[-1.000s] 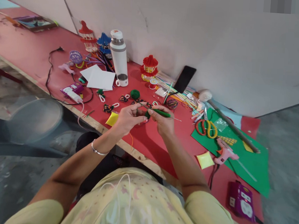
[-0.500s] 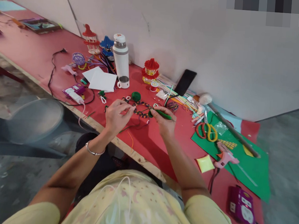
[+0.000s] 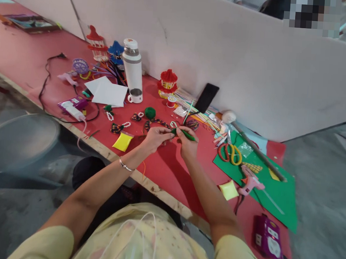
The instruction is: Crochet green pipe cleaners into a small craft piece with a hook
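My right hand [image 3: 187, 141] is closed round a green crochet hook [image 3: 188, 135], its handle pointing right and its tip hidden at the fingers. My left hand [image 3: 156, 139] meets it, fingers pinched on a small dark green yarn piece [image 3: 173, 131]. Just behind the hands lies a dark multicoloured braided cord [image 3: 158, 121], partly covered by them. Beyond it sit a green yarn ball [image 3: 149, 112] and a multicoloured yarn ball [image 3: 192, 124]. Left of my hands are small braided pieces with white bead loops [image 3: 120, 127] and a yellow packet [image 3: 122, 141].
A white flask [image 3: 132, 71] and its cup [image 3: 135, 97] stand at the back, near a red lantern-like ornament [image 3: 167, 83]. A phone [image 3: 207, 98] leans by the wall. Scissors [image 3: 230, 154], a pink glue gun [image 3: 250, 182] and a purple power box [image 3: 269, 238] lie right.
My left hand has moved right to meet the right hand at the green yarn piece. The yellow packet on the left now shows. The whole view has shifted slightly.
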`<state>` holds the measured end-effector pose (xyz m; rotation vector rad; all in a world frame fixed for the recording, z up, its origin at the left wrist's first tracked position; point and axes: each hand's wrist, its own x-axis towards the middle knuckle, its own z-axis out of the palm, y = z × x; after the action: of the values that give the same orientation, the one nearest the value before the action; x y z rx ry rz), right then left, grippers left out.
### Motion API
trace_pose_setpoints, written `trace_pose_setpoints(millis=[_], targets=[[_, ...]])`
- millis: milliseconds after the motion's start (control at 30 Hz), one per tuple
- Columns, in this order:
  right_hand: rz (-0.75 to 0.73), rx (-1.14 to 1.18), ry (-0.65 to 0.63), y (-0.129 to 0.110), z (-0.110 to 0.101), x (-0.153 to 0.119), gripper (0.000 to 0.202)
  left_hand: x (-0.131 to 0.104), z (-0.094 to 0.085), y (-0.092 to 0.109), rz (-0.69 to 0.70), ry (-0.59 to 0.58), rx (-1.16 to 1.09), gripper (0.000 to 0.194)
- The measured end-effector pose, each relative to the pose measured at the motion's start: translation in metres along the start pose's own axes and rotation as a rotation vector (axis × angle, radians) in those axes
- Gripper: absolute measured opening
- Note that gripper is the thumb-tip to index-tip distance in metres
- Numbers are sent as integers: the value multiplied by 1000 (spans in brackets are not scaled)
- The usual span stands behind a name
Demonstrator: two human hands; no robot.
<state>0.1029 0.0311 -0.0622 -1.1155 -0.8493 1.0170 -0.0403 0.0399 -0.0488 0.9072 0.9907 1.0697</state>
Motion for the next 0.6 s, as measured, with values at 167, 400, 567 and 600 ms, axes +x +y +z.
trace_pose_setpoints(millis=[167, 400, 567, 600], targets=[[70, 58, -1, 17, -24, 19, 35, 24, 13, -10, -46, -56, -2, 43], [90, 129, 3, 50, -37, 35, 33, 30, 15, -43, -13, 8, -11, 44], [30, 96, -66, 62, -40, 37, 27, 32, 7, -48, 48, 72, 54, 46], [8, 75, -80, 63, -39, 36, 25, 33, 7, -49, 62, 82, 57, 47]])
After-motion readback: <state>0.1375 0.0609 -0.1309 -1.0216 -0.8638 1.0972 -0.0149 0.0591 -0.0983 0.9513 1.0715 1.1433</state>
